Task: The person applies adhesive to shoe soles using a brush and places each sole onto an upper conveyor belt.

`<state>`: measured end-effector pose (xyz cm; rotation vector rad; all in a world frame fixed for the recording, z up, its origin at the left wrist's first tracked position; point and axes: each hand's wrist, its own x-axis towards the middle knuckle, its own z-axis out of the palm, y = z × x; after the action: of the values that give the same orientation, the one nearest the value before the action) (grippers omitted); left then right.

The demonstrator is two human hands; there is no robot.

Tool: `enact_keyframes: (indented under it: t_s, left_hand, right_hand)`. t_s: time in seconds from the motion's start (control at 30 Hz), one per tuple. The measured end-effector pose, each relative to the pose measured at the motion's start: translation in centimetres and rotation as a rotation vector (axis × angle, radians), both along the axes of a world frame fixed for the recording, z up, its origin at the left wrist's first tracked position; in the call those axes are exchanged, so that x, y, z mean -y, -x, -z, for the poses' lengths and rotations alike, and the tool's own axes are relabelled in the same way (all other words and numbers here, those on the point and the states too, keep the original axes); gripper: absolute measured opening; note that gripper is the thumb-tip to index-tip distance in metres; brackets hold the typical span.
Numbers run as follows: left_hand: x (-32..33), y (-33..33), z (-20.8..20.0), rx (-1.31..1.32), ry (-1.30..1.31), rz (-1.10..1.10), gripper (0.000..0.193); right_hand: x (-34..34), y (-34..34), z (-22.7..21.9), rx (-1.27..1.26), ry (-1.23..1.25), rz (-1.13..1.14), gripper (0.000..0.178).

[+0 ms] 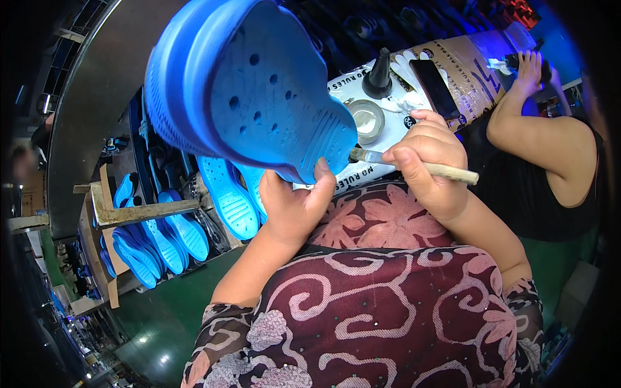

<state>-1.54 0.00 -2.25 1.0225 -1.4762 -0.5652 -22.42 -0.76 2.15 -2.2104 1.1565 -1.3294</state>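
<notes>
My left hand (294, 200) grips the heel end of a blue shoe sole (272, 84), which is raised and tilted with its holed face toward me. Its thumb presses on the lower edge. In my right hand (432, 158) is a paintbrush (453, 173) with a pale wooden handle, held between thumb and fingers. The brush's dark bristles are at the sole's heel edge; whether they touch it I cannot tell. Just beyond the brush stands a small round dish (367, 121) with whitish stuff in it.
On the work surface are a black cone-shaped object (378, 76), a white glove (407, 68) and a dark phone (433, 87). More blue soles (229, 200) lie to the left, some by a wooden frame (139, 207). Another person (543, 142) works at the right.
</notes>
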Motion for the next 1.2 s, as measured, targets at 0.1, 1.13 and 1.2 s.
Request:
enact_keyframes:
  t_s: [0.1,1.13,1.2]
  left_hand:
    - [0.1,0.2,-0.8,-0.048,-0.033,-0.002,0.034]
    - [0.3,0.2,-1.0,0.132,0.153,0.056,0.022]
    - [0.8,0.3,-1.7,0.142,0.162,0.063,0.023]
  right_hand:
    - [-0.3,0.7,-0.2,-0.046,-0.023,0.006,0.019]
    - [-1.0,1.8,0.4,0.036,-0.07,-0.043,0.026]
    - [-1.0,2.7,0.1,0.217,-0.126,-0.009,0.029]
